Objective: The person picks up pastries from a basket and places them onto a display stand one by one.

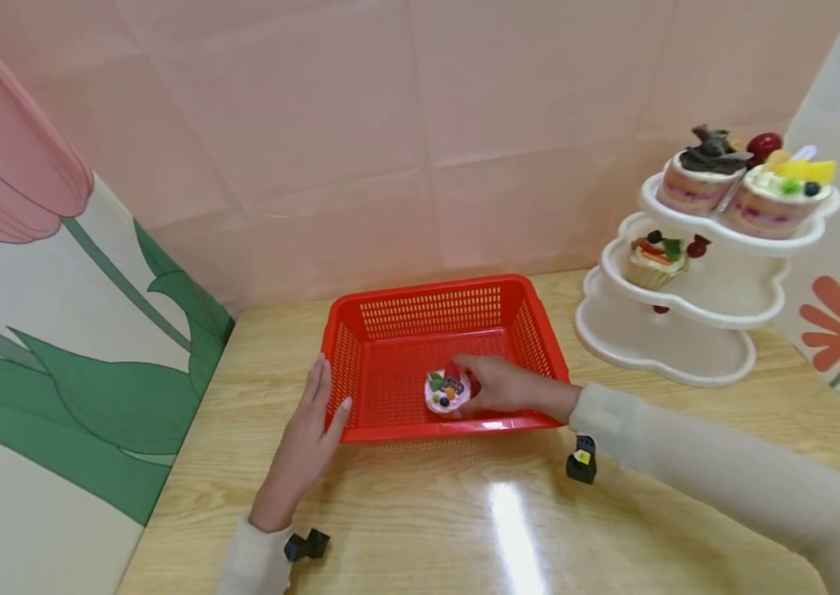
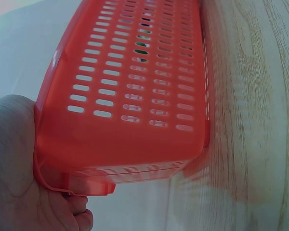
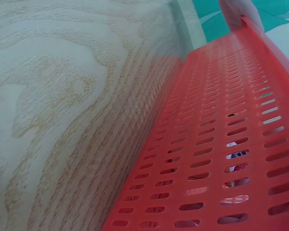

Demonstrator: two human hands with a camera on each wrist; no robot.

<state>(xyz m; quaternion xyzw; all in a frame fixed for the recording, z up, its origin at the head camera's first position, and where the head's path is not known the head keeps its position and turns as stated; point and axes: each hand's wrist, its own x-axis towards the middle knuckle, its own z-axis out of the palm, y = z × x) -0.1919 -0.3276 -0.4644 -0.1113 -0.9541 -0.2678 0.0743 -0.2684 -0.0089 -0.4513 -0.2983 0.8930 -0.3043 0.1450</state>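
Note:
A red plastic basket (image 1: 430, 287) with slotted walls stands on the wooden table. Inside it, near the front wall, my right hand (image 1: 500, 385) pinches a small cupcake (image 1: 440, 398) topped with pale pink cream, berries and a green leaf. The basket's front wall (image 3: 202, 139) hides that hand in the right wrist view; bits of the cupcake show through the slots. My left hand (image 1: 306, 438) rests against the basket's front left corner, fingers straight along the outside. The left wrist view has its palm (image 2: 12, 159) touching the rim.
At right stands a white tiered stand (image 1: 732, 310). Its top tier bears a chocolate-topped cake cup (image 1: 698, 178) and a fruit-topped cake cup (image 1: 776, 202); another cupcake (image 1: 653, 263) sits on the middle tier. A pink-covered wall (image 1: 420, 165) rises behind the table (image 1: 405, 512).

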